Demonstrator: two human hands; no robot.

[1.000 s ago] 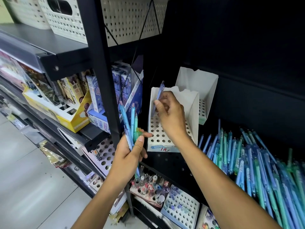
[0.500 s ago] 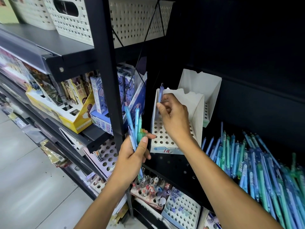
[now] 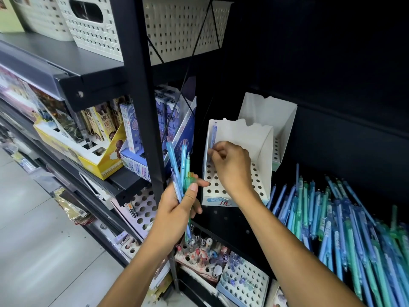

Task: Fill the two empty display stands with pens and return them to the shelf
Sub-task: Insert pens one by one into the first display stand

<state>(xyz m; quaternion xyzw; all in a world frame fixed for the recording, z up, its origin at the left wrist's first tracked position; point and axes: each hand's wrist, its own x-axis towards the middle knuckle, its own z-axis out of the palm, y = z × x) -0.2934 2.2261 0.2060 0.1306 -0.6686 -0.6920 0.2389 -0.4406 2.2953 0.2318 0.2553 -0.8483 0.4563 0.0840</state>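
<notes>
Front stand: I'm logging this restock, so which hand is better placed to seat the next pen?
Right. The right hand already pinches a blue pen over the front stand; the left hand grips the spare pens.

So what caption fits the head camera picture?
Right hand slots a blue pen into the front stand.

My head camera looks forward and down, close to the white stand [image 3: 239,138], from its front left.

light: bright over floor [image 3: 39,240] at left, glare streaks | dark: black back panel [image 3: 332,63] nearly featureless | distortion: wide-angle bending at edges | blur: slight softness on loose pens [image 3: 354,240] at right
</notes>
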